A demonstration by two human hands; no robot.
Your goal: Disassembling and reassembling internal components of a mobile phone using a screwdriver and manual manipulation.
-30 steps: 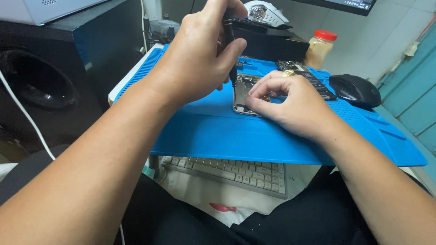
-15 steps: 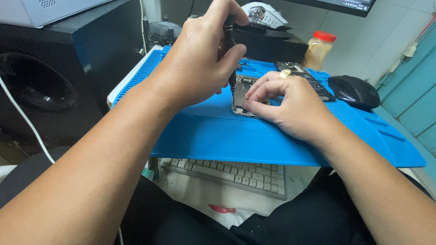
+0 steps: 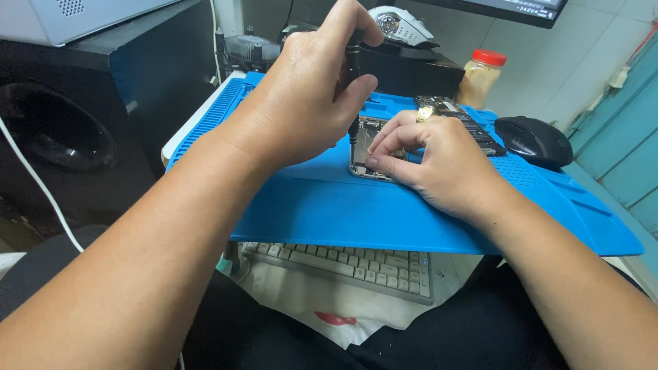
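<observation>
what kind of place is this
Probably a small electronics repair bench. The left hand holds a screwdriver over an opened phone steadied by the right hand, on a blue work mat.

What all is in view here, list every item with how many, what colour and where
opened phone: one, silver frame, on the mat, under the hands
screwdriver: one, black, upright over the phone
work mat: one, blue, across the desk
circuit board: one, dark, mat's far side
mouse: one, black, mat's right end
jar: one, amber with red lid, behind the mat
keyboard: one, beige, below the mat's near edge
speaker: one, black, left
left hand: grips the screwdriver
right hand: fingers on the phone
</observation>
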